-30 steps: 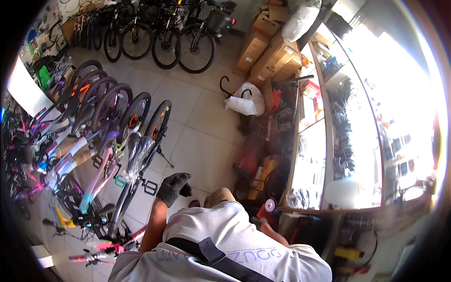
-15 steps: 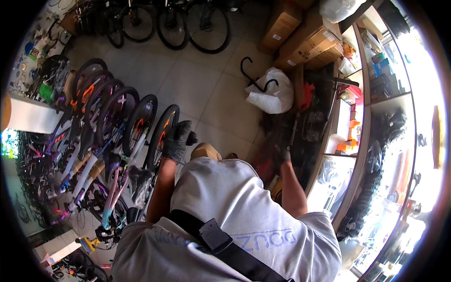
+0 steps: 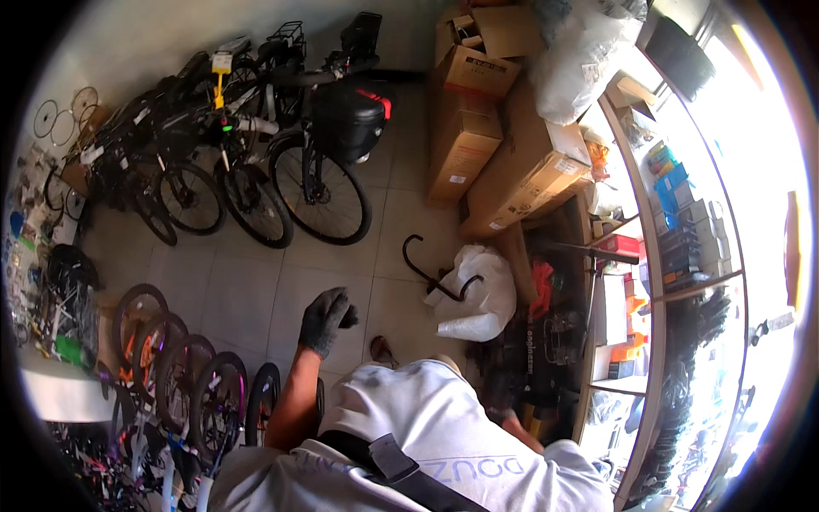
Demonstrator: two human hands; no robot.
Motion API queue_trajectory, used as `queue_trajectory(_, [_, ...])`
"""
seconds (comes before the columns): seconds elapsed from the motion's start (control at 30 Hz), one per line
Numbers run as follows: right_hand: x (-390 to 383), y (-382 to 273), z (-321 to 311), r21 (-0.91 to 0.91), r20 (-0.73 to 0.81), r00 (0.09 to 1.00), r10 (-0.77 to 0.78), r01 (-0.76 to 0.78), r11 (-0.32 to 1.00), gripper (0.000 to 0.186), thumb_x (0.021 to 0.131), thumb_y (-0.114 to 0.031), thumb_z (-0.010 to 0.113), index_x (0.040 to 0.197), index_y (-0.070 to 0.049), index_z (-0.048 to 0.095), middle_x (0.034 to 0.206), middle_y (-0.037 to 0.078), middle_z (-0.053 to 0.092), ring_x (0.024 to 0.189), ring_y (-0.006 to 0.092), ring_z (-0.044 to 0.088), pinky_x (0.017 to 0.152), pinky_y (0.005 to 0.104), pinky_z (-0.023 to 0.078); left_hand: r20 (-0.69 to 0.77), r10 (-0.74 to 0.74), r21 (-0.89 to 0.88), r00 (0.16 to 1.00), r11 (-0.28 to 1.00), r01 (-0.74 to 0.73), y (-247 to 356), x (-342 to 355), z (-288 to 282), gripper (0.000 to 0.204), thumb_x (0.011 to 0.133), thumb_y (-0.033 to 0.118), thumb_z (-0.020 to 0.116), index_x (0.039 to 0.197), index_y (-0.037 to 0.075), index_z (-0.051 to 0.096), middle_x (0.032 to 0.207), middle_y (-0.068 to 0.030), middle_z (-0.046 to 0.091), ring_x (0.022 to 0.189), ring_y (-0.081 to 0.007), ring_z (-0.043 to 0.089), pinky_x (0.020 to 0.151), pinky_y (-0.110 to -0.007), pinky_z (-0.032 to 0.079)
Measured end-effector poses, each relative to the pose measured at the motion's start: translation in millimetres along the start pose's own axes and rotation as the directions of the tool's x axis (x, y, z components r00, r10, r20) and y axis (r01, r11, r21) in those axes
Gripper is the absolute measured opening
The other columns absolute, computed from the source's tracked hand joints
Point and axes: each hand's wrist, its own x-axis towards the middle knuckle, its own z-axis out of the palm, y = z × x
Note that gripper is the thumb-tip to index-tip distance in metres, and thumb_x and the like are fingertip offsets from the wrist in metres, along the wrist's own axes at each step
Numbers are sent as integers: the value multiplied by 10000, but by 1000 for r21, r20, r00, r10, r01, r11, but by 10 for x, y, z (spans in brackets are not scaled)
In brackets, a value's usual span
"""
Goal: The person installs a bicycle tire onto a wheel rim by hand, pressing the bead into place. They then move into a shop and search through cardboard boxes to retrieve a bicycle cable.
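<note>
My left hand [image 3: 326, 321], in a dark grey glove, hangs over the tiled floor with loosely curled, parted fingers and nothing in it. Below it stands a row of bicycle wheels [image 3: 219, 410] at the lower left. My right hand [image 3: 503, 410] is dim and partly hidden beside my body, near dark clutter [image 3: 550, 363]; what it touches, if anything, I cannot make out. Ahead and to the right, a curved black handlebar [image 3: 461, 290] lies on white wrapping [image 3: 486, 311]. One sandalled foot [image 3: 382, 350] shows on the tiles.
Black bicycles [image 3: 192, 200] line the back, one with a black top box [image 3: 348, 119]. Tall cardboard boxes [image 3: 516, 188] and a white bundle [image 3: 570, 72] stand at the back right. Shelving with parts [image 3: 691, 283] runs along the right. Tiled floor [image 3: 324, 264] lies between the rows.
The view has shifted forward and up: back bicycles, boxes and handlebar appear lower and larger, the near wheel row lower. My left arm stays out; my right forearm has dropped and is less visible.
</note>
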Motion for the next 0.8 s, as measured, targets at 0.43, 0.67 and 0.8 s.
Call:
queue_trajectory(0.43, [1353, -2094, -830, 331, 63, 963, 260, -267, 905, 490, 1012, -460, 615, 1294, -61, 638, 913, 107, 705, 745, 238, 666, 628, 395, 504, 342, 212, 77, 916, 965, -252, 1388, 3209, 1664, 307, 1013, 218, 690, 1239, 13, 653, 903, -23, 686, 842, -127, 688, 692, -287, 570])
queue_trajectory(0.67, [1585, -4218, -2263, 759, -233, 972, -23, 197, 621, 418, 995, -471, 644, 1076, -62, 675, 845, 101, 716, 627, 213, 678, 531, 345, 527, 375, 232, 89, 897, 955, -284, 2247, 4983, 2424, 517, 1013, 291, 666, 1420, -4, 548, 1296, -112, 682, 1144, -204, 684, 947, -338, 566])
queue_trajectory(0.8, [1639, -4913, -2650, 830, -334, 942, -15, 302, 469, 394, 998, -440, 652, 1077, -55, 680, 844, 97, 723, 616, 202, 680, 536, 329, 539, 454, 328, -277, 829, 936, -218, 2619, 6599, 2844, 524, 926, 256, 788, 1344, 8, 592, 1181, -61, 711, 1032, -160, 690, 836, -301, 568])
